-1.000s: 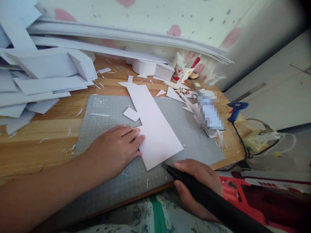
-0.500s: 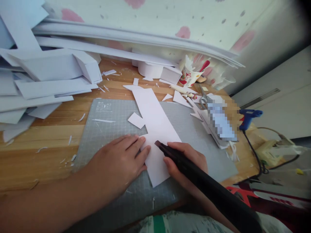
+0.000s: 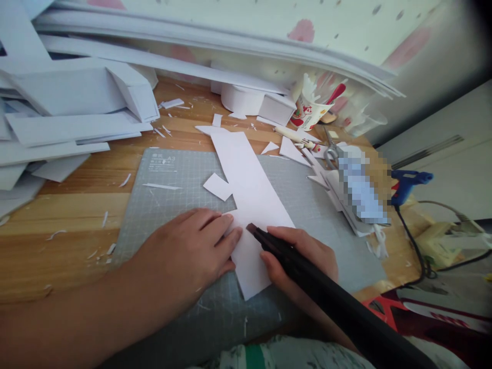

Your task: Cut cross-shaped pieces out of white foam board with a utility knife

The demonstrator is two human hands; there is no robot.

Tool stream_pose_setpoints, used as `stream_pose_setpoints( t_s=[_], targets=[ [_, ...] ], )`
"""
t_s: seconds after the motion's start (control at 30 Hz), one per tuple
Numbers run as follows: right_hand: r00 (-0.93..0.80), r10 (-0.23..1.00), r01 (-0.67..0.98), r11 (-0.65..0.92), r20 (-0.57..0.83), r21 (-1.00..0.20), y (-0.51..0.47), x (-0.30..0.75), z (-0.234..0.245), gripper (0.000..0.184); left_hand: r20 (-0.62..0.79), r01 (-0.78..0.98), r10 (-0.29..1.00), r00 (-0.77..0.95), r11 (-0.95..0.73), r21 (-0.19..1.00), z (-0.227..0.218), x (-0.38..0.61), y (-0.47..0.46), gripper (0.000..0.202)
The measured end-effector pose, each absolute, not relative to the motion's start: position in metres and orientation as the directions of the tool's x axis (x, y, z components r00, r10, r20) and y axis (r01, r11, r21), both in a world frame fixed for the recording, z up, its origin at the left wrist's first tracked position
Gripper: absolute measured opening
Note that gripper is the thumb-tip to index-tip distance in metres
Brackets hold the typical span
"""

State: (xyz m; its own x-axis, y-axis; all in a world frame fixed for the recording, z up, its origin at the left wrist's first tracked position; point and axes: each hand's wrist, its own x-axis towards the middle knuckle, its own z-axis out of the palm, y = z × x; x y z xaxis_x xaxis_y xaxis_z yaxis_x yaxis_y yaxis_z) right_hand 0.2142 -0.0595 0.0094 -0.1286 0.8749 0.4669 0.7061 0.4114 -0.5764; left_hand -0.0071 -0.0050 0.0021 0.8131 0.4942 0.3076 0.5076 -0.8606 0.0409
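Note:
A long white foam board strip (image 3: 253,179) lies slantwise on the grey cutting mat (image 3: 161,200). My left hand (image 3: 200,241) rests on the strip's near left edge, fingers stretched out and pressing it down. In my right hand (image 3: 303,251) is a black utility knife (image 3: 307,277), gripped with its blade pointing away over the near half of the strip. Whether the blade tip touches the board I cannot tell. A small white rectangular piece (image 3: 218,186) sits against the strip's left side, beside a notch.
White board pieces (image 3: 77,92) are heaped at the left. A paper cup (image 3: 307,110) with tools, grey scissors (image 3: 331,148) and a blue glue gun (image 3: 410,184) with its cord stand at the right. Thin offcuts (image 3: 171,104) litter the wooden table (image 3: 80,220).
The camera view has shifted slightly, so the mat and surroundings appear moved in frame. Both hands, the knife and the strip keep nearly the same positions relative to each other.

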Motion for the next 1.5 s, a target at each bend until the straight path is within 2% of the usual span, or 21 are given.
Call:
stream_pose_setpoints(
  t_s=[0.3,0.63,1.5],
  targets=[
    [-0.120,0.884,0.701,0.398,0.453,-0.591,-0.063,0.215,0.009,0.023,0.267,0.510,0.502,0.822,-0.859,0.045,0.004,-0.005,-0.002,0.038],
    [-0.134,0.872,0.719,0.413,0.471,-0.559,-0.071,0.217,0.007,0.023,0.255,0.520,0.522,0.814,-0.851,0.081,0.005,-0.005,-0.004,0.036],
    [-0.193,0.861,0.739,0.443,0.470,-0.508,-0.089,0.215,0.009,0.028,0.211,0.557,0.556,0.804,-0.828,0.061,0.009,-0.001,-0.003,0.025]
  ],
)
